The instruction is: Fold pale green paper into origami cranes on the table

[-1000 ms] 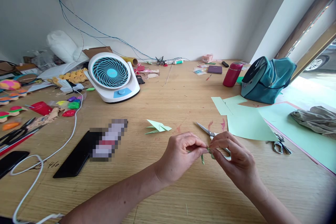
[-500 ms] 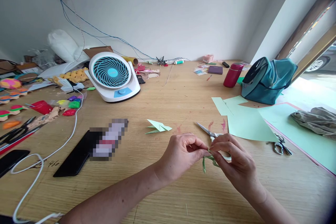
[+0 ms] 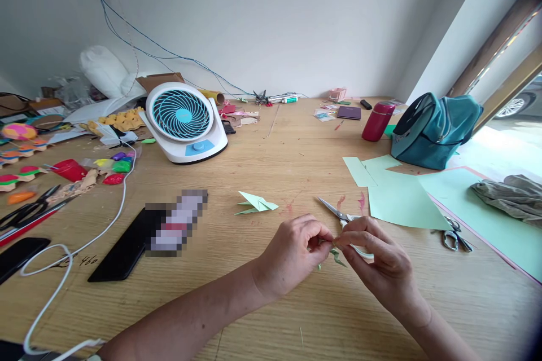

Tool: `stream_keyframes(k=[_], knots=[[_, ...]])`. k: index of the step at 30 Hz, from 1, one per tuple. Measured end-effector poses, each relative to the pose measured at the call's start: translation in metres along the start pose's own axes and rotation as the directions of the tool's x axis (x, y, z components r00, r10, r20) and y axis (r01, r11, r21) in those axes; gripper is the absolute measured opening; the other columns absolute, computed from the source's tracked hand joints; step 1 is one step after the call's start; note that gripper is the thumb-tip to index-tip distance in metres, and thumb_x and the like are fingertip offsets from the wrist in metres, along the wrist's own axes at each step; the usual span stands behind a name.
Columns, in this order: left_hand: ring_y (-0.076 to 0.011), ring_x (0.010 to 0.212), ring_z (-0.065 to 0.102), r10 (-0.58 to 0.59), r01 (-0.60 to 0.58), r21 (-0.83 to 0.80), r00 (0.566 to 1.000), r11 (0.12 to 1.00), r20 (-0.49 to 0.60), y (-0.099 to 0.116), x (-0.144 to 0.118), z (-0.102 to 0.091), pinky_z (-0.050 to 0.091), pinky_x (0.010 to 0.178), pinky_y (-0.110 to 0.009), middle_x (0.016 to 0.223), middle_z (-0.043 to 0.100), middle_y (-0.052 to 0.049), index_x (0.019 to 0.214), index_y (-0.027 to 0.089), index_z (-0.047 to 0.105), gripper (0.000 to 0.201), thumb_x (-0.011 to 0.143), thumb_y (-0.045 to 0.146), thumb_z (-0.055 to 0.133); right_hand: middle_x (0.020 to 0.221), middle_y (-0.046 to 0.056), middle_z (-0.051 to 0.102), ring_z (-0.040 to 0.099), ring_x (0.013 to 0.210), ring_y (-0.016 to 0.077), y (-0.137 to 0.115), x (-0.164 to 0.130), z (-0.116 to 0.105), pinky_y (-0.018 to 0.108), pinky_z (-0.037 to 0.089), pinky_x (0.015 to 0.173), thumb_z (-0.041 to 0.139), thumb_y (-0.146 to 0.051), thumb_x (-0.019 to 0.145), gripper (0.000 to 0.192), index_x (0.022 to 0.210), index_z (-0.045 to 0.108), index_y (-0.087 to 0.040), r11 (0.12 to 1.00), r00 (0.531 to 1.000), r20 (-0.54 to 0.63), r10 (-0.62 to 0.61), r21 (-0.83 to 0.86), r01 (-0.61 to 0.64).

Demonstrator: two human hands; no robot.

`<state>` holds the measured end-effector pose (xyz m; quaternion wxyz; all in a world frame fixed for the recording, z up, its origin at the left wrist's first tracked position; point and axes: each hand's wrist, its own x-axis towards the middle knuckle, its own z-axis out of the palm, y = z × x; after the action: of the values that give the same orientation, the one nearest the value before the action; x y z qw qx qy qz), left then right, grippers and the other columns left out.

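My left hand (image 3: pixel 294 254) and my right hand (image 3: pixel 376 262) meet just above the wooden table (image 3: pixel 275 316), fingertips pinched together on a small folded green paper piece (image 3: pixel 336 255). Its thin points stick out below my fingers. A pair of scissors (image 3: pixel 341 216) lies on the table right behind my right hand, blades pointing left. A folded light-green paper figure (image 3: pixel 255 203) rests on the table a little beyond my left hand.
Green paper sheets (image 3: pixel 398 197) and a second pair of scissors (image 3: pixel 455 235) lie to the right, with a teal bag (image 3: pixel 434 131) and red bottle (image 3: pixel 376 120) behind. A white fan (image 3: pixel 184 122), black phone (image 3: pixel 127 245), white cable (image 3: pixel 63 271) and craft clutter fill the left.
My fingers have worked the small green piece: its dangling points have shifted and now sit tucked lower between my hands. Both hands stay in nearly the same spot.
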<state>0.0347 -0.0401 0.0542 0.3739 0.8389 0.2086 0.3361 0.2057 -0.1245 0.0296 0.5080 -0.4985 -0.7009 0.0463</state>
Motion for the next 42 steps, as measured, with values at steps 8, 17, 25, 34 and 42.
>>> stream_keyframes(k=[8,17,25,34,42], knots=[[-0.0096,0.067,0.052,0.005,-0.005,0.009,1.0,1.0,0.011,-0.004,0.001,-0.001,0.041,0.061,-0.021,0.073,0.057,0.001,0.075,0.015,0.059,0.011,0.082,0.006,0.06,0.086,0.003,0.061,0.058,0.08,0.0184,0.001,0.002,-0.003,0.032,0.044,0.07,0.056,-0.01,0.092,0.015,0.094,0.062,-0.024,0.994,0.994,-0.048,0.099,0.042,-0.097],[-0.0095,0.067,0.05,-0.037,0.041,-0.097,0.999,0.994,0.037,-0.005,0.006,-0.002,0.039,0.06,-0.02,0.071,0.054,0.001,0.075,0.015,0.059,0.012,0.087,0.015,0.063,0.088,0.005,0.061,0.058,0.083,0.0187,0.002,0.004,-0.002,0.031,0.046,0.072,0.054,-0.016,0.095,0.01,0.095,0.063,-0.022,0.988,0.989,0.003,0.145,0.046,-0.145],[-0.0113,0.065,0.05,-0.081,0.087,-0.089,0.995,0.992,0.064,-0.003,0.007,-0.004,0.039,0.061,-0.022,0.07,0.053,0.001,0.074,0.017,0.05,0.021,0.094,0.023,0.052,0.098,0.007,0.066,0.061,0.094,0.0225,-0.001,0.006,0.001,0.034,0.048,0.08,0.057,-0.035,0.096,0.016,0.101,0.064,-0.022,0.959,0.958,0.118,0.261,0.082,-0.272],[-0.0106,0.065,0.049,-0.058,0.059,-0.03,0.998,0.998,0.021,-0.012,0.004,0.003,0.039,0.062,-0.022,0.07,0.054,0.001,0.074,0.017,0.05,0.019,0.092,0.021,0.054,0.081,0.004,0.065,0.059,0.075,0.0169,0.005,0.005,0.005,0.027,0.046,0.064,0.055,-0.05,0.094,0.036,0.095,0.068,-0.017,0.71,0.712,0.574,0.404,0.295,-0.64],[-0.0069,0.053,0.043,-0.076,0.078,-0.095,0.997,0.992,0.018,-0.012,0.0,0.006,0.037,0.053,-0.018,0.059,0.05,0.006,0.098,0.017,0.065,0.011,0.089,0.021,0.059,0.071,-0.002,0.055,0.046,0.063,0.0104,0.011,0.003,0.011,0.024,0.035,0.056,0.07,-0.048,0.085,0.033,0.087,0.065,-0.016,0.523,0.7,0.597,0.392,0.481,-0.703]])
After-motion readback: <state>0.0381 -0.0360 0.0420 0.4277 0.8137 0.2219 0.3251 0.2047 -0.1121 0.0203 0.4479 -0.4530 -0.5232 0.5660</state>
